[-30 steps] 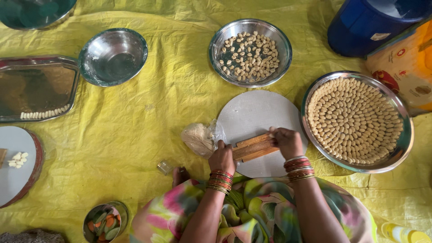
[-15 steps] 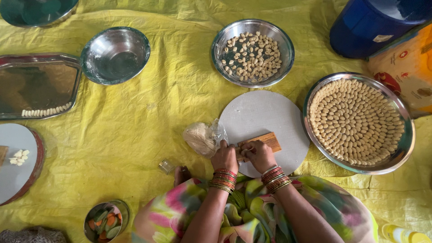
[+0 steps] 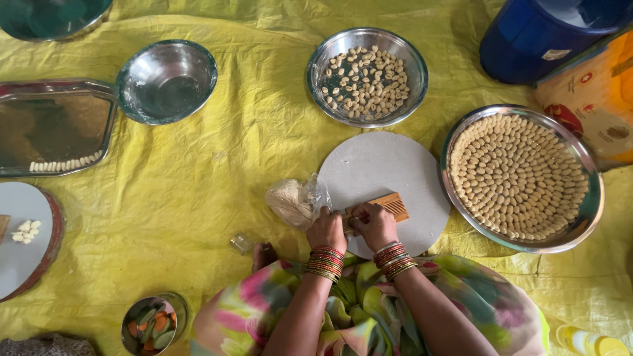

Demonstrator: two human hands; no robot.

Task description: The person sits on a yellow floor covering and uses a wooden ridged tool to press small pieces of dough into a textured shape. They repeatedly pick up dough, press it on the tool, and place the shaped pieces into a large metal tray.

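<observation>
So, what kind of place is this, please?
Probably a floor workspace for hand-shaping snacks: a yellow sheet, a steel tray of shaped pieces, and both hands on a ridged wooden comb.

Single head-worn view, straight down, moderately near, over yellow floor sheet point(image 3: 198, 191)

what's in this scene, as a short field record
left hand: left hand on the near end of the wooden comb
right hand: right hand pressing on the comb
surface: round grey board on yellow sheet
beside: dough in clear bag
right: steel tray of shaped pieces in rings
far: steel bowl of loose pieces, empty steel bowl
</observation>
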